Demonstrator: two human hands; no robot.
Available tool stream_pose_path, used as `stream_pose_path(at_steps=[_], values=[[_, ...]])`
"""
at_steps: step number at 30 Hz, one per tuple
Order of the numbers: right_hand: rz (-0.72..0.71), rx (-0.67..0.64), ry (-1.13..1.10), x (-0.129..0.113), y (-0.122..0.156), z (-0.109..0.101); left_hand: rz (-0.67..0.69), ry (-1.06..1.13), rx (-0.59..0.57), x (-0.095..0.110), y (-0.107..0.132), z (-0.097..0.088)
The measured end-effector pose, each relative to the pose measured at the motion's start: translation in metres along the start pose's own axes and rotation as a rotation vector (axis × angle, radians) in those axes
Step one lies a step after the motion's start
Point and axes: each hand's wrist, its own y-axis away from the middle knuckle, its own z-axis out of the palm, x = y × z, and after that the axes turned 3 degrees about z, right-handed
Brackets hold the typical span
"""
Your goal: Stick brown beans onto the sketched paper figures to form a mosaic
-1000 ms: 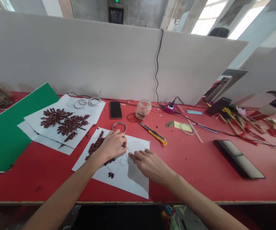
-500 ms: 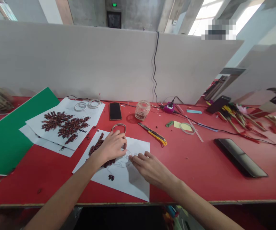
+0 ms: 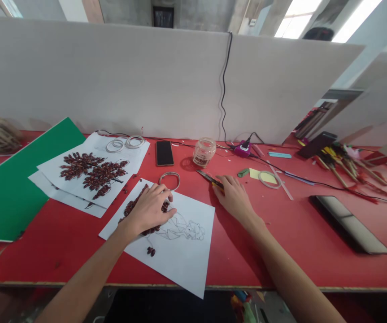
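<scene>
My left hand (image 3: 151, 208) lies on a sheet of white paper (image 3: 183, 264), thumb apart from the fingers, holding nothing I can see. Dark red-brown seeds (image 3: 131, 207) form rows on that paper, partly covered by the hand. A pencil drawing of a figure (image 3: 180, 228) shows to the right of them, and a small cluster of seeds (image 3: 151, 251) sits below. Off the paper's upper right corner, my right hand (image 3: 235, 197) has its fingers closed over the handle of a yellow-and-black utility knife (image 3: 208, 176). The knife's blade points up and left on the table.
Left are seed-covered papers (image 3: 90, 175) on a green board (image 3: 8, 202). Behind my hands are a tape roll (image 3: 169, 181), phone (image 3: 164, 153) and glass jar (image 3: 204, 151). A purple power adapter (image 3: 243, 149) with cables and a dark case (image 3: 350, 224) lie right.
My right hand has left the drawing and moved up and right onto the utility knife. The left hand has flattened on the paper, which has turned slightly. The view has shifted a little.
</scene>
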Motion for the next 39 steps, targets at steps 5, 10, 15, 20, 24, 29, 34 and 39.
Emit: stream_pose_path(at_steps=[5,10,15,20,24,29,34,39], values=[[0.046,-0.048,-0.009,-0.005,0.004,0.001,-0.006,-0.021,-0.035,0.010,-0.003,0.002],[0.099,-0.010,-0.158,-0.008,0.009,-0.015,-0.026,-0.006,-0.058,0.015,-0.005,0.000],[0.001,0.044,-0.434,-0.014,0.029,-0.030,-0.041,0.053,-0.088,0.012,-0.004,0.001],[-0.063,-0.092,-0.502,-0.018,0.055,-0.043,-0.053,0.058,-0.069,0.017,-0.001,0.003],[-0.113,-0.245,-0.495,-0.019,0.062,-0.039,-0.052,-0.035,-0.034,0.025,0.009,0.006],[-0.261,-0.317,-0.468,-0.022,0.053,-0.031,-0.065,-0.150,0.003,0.019,0.040,0.019],[-0.428,-0.295,-0.365,-0.019,0.036,-0.028,0.049,-0.191,-0.056,-0.006,0.054,0.028],[-0.508,-0.252,-0.262,-0.016,0.030,-0.023,0.216,-0.168,-0.162,-0.026,0.036,0.015]])
